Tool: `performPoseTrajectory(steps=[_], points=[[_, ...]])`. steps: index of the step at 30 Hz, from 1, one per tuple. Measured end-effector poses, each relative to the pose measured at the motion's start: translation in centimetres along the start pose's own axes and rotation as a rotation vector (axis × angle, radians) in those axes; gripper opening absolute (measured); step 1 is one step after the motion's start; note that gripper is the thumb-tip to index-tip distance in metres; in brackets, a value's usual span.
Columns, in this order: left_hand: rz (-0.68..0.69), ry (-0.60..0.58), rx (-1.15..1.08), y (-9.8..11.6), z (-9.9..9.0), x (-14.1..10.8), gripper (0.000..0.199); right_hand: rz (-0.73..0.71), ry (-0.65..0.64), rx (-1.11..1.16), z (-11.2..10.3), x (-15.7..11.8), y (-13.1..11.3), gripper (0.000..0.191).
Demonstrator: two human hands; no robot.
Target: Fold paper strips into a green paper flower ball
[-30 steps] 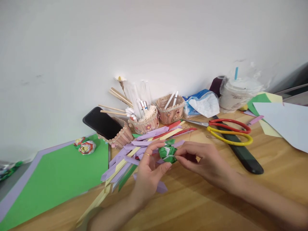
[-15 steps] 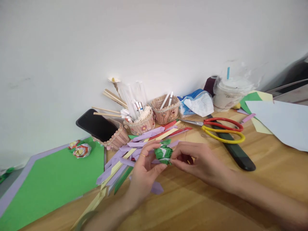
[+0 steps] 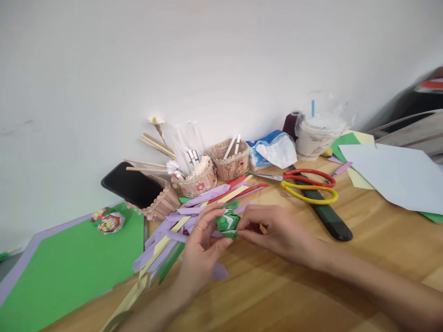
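Observation:
A small green and white folded-paper piece [image 3: 227,221] is held between both hands above the wooden table [image 3: 277,286]. My left hand [image 3: 204,240] grips its left side, fingers curled behind and thumb beneath. The fingers of my right hand [image 3: 273,228] pinch its lower right edge. Behind and left of my left hand lies a pile of purple, yellow, red and green paper strips [image 3: 173,230]. Red-and-yellow-handled scissors [image 3: 308,186] rest beyond my right hand, across a dark flat tool [image 3: 330,221].
A phone [image 3: 131,184] leans in one decorated basket [image 3: 159,203]; two more baskets [image 3: 199,182] [image 3: 230,161] stand against the wall. Tissues [image 3: 273,150], a lidded cup [image 3: 318,138] and white paper [image 3: 394,175] are rightward. Green paper [image 3: 79,263] with small paper flowers [image 3: 110,222] lies left.
The view has shifted slightly, so most things appear further left. Both hands keep their hold on the green and white piece, with little change in their pose.

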State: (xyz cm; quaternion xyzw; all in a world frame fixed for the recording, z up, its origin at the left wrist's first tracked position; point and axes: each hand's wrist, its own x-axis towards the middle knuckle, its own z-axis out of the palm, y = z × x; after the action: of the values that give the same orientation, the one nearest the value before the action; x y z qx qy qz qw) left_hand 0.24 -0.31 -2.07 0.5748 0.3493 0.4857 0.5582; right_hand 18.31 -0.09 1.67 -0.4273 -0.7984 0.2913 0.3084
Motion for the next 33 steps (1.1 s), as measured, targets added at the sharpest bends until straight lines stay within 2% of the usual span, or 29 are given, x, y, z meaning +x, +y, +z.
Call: performPoseTrajectory(steps=[10, 16, 19, 25, 33], points=[[-0.038, -0.02, -0.057, -0.16, 0.01, 0.04, 0.036, 0.049, 0.004, 0.078, -0.03, 0.16, 0.41, 0.01], [-0.029, 0.081, -0.03, -0.14, 0.12, 0.38, 0.038, -0.076, 0.052, -0.053, 0.55, -0.07, 0.68, 0.016], [-0.027, 0.063, -0.05, -0.2, 0.11, 0.48, 0.037, -0.063, 0.071, -0.1, 0.68, -0.03, 0.66, 0.013], [-0.012, 0.024, -0.06, -0.2, 0.0, 0.45, 0.037, 0.014, 0.062, -0.054, 0.54, 0.3, 0.41, 0.01], [-0.043, 0.027, -0.066, -0.06, -0.02, 0.54, 0.039, -0.019, 0.104, -0.069, 0.73, 0.41, 0.82, 0.008]])
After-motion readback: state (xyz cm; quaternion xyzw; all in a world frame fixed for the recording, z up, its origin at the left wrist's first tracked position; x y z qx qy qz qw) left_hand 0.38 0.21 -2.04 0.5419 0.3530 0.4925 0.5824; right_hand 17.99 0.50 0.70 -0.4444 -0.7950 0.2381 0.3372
